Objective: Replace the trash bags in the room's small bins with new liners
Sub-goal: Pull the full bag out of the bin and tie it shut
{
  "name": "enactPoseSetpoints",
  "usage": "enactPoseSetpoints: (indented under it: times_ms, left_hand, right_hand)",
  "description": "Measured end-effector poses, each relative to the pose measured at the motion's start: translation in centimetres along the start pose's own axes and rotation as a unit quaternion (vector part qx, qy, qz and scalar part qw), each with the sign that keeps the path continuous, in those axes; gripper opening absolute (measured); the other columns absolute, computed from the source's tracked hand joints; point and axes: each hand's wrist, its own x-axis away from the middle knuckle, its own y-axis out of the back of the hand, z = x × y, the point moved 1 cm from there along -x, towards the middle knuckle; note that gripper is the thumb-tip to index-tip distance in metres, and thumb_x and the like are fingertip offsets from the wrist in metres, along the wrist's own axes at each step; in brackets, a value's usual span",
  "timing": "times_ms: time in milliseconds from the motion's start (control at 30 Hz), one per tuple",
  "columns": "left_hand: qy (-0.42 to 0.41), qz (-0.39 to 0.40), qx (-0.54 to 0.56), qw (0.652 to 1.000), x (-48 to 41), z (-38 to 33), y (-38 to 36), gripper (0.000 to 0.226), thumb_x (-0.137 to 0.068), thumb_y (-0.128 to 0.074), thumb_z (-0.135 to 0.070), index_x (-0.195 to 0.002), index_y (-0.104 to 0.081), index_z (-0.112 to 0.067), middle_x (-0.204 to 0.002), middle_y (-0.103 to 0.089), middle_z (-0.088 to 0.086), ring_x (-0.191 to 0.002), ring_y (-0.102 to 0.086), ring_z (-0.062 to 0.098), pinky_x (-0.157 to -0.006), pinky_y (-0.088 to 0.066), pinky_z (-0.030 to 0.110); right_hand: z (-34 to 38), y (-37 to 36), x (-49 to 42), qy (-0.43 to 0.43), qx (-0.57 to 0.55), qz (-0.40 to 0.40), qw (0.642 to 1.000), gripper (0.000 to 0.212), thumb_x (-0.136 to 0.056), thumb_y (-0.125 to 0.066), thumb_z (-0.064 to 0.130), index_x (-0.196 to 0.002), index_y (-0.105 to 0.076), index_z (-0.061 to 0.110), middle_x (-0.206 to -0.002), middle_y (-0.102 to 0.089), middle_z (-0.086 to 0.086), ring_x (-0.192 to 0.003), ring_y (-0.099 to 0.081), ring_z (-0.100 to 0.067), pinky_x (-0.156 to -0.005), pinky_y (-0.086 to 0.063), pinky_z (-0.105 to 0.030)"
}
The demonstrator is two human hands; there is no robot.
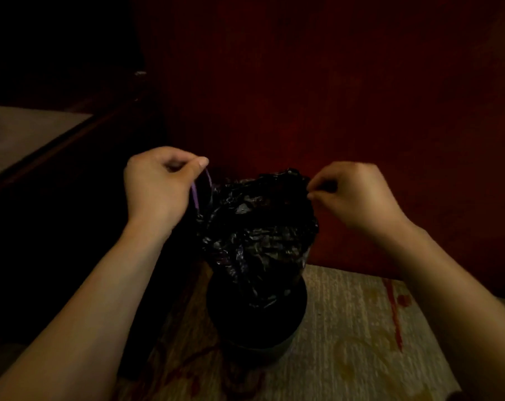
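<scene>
Currently the left grip [158,186] pinches the purple drawstring [195,195]; the right grip [352,195] pinches the black bag [257,227] at its rim. Its long axis runs upright between them, base in the bin [257,328]

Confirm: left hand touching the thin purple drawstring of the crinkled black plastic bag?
Touching. Head view: left hand pinches the thin purple drawstring; the loop runs up into its curled fingers.

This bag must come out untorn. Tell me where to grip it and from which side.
Grip the purple drawstring loop at the bag's gathered top, from above, as the left hand does; the right hand pinches the opposite rim. It stands upright in the bin, so pulling straight up likely suits.
</scene>
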Motion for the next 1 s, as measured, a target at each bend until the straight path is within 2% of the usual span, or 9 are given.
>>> enactPoseSetpoints:
  times_ms: [100, 233, 300, 400, 533, 667, 733, 867, 1000]
  left_hand:
    - [-0.019, 0.037, -0.041, 0.998, 0.1, -0.4, 0.0, 0.008, -0.079, -0.08, -0.032, -0.073, -0.074, -0.03, -0.072, -0.068, -0.012, -0.066, -0.061, 0.003, -0.065, -0.045, 0.024]
    - [-0.011, 0.038, -0.033, 0.999, -0.3, 0.1, 0.6, 0.007, -0.08, -0.079, -0.031, -0.075, -0.075, -0.028, -0.075, -0.069, -0.01, -0.073, -0.065, 0.006, -0.071, -0.05, 0.027]
    - [0.004, -0.009, -0.001, 1.0, -0.5, 0.5, 1.2, 0.009, -0.08, -0.08, -0.031, -0.073, -0.074, -0.029, -0.071, -0.068, -0.012, -0.07, -0.064, 0.008, -0.068, -0.047, 0.026]
    - [0.0, 0.04, -0.023, 0.999, -0.1, 0.6, 0.8, 0.009, -0.079, -0.08, -0.032, -0.073, -0.074, -0.028, -0.07, -0.068, -0.01, -0.067, -0.064, 0.009, -0.066, -0.046, 0.028]
    - [0.013, 0.022, -0.009, 1.0, -0.7, 0.6, 1.0, 0.008, -0.078, -0.081, -0.033, -0.075, -0.075, -0.029, -0.079, -0.071, -0.008, -0.079, -0.067, 0.012, -0.076, -0.055, 0.035]
    - [0.011, 0.053, -0.025, 0.998, -0.2, 0.8, 0.2, 0.009, -0.076, -0.082, -0.032, -0.075, -0.075, -0.028, -0.08, -0.066, -0.006, -0.072, -0.06, 0.008, -0.071, -0.05, 0.032]
    - [0.036, 0.059, 0.008, 0.998, 0.3, 0.8, -0.4, 0.007, -0.077, -0.082, -0.03, -0.076, -0.076, -0.027, -0.078, -0.069, -0.007, -0.076, -0.064, 0.01, -0.077, -0.055, 0.035]
    - [0.062, 0.084, 0.045, 0.994, 0.8, 0.6, -1.0, 0.005, -0.077, -0.082, -0.027, -0.077, -0.077, -0.025, -0.079, -0.073, -0.008, -0.084, -0.069, 0.01, -0.085, -0.057, 0.039]
    - [0.054, 0.117, 0.05, 0.99, 1.5, 0.4, -1.4, 0.004, -0.078, -0.082, -0.025, -0.076, -0.078, -0.026, -0.075, -0.073, -0.008, -0.077, -0.069, 0.008, -0.071, -0.056, 0.033]
  right_hand:
    - [0.5, 0.7, -0.1, -0.012, -0.055, -0.068, 0.996, 0.005, -0.086, -0.076, 0.019, -0.09, -0.075, 0.02, -0.088, -0.07, 0.007, -0.086, -0.066, -0.009, -0.077, -0.056, -0.03]
    - [0.6, 1.6, -0.5, -0.017, -0.069, -0.077, 0.994, 0.006, -0.084, -0.077, 0.02, -0.089, -0.075, 0.021, -0.087, -0.069, 0.01, -0.083, -0.066, -0.006, -0.076, -0.058, -0.032]
    - [0.8, 2.1, -1.0, -0.014, -0.088, -0.101, 0.991, 0.006, -0.085, -0.076, 0.021, -0.091, -0.074, 0.021, -0.086, -0.068, 0.01, -0.08, -0.066, -0.002, -0.074, -0.057, -0.025]
    - [0.8, 2.0, -1.2, -0.017, -0.053, -0.045, 0.997, 0.004, -0.086, -0.075, 0.022, -0.09, -0.073, 0.023, -0.083, -0.068, 0.012, -0.076, -0.066, -0.002, -0.073, -0.059, -0.029]
    - [1.1, 1.4, -1.5, -0.012, -0.059, -0.031, 0.998, 0.005, -0.086, -0.075, 0.021, -0.09, -0.074, 0.022, -0.085, -0.07, 0.01, -0.082, -0.066, -0.005, -0.075, -0.058, -0.032]
    - [1.4, 0.3, -1.4, -0.002, -0.053, -0.002, 0.999, 0.006, -0.084, -0.078, 0.023, -0.088, -0.075, 0.024, -0.085, -0.069, 0.012, -0.084, -0.064, -0.007, -0.074, -0.057, -0.038]
    - [1.7, -0.1, -1.6, -0.017, -0.074, 0.007, 0.997, 0.007, -0.082, -0.079, 0.025, -0.088, -0.075, 0.026, -0.085, -0.07, 0.013, -0.083, -0.064, -0.005, -0.075, -0.057, -0.038]
    - [3.2, -2.3, -1.3, -0.015, -0.131, 0.073, 0.989, 0.012, -0.081, -0.08, 0.019, -0.09, -0.074, 0.024, -0.073, -0.07, 0.009, -0.063, -0.068, -0.004, -0.069, -0.059, -0.036]
    - [4.6, -4.1, -1.0, -0.029, -0.179, 0.132, 0.975, 0.02, -0.082, -0.079, 0.021, -0.101, -0.073, 0.02, -0.077, -0.071, 0.003, -0.053, -0.07, -0.009, -0.059, -0.059, -0.029]
